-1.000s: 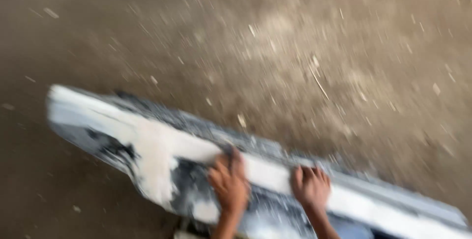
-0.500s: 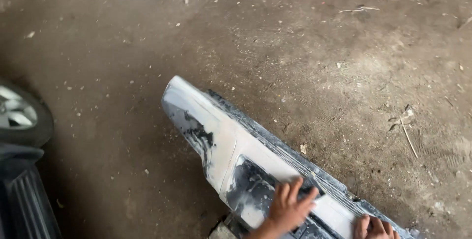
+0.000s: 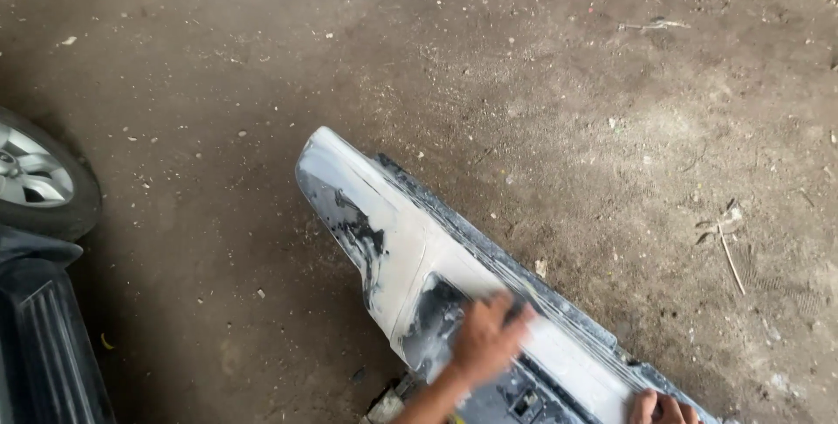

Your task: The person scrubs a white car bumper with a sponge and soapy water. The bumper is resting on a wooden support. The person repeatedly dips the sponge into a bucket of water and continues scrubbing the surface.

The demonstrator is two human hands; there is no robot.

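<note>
Soft daylight, dim at the left, motion blur on the left hand [image 3: 485, 337]

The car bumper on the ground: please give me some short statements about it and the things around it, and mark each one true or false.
1. The car bumper lies on a dirt floor. True.
2. The left hand rests flat on the bumper. True.
3. The bumper is bright red. False: it is white with dark worn patches.
4. A car wheel shows at the left edge. True.
5. The right hand is raised high above the bumper. False: it is on the bumper at the bottom edge of the picture.
</note>
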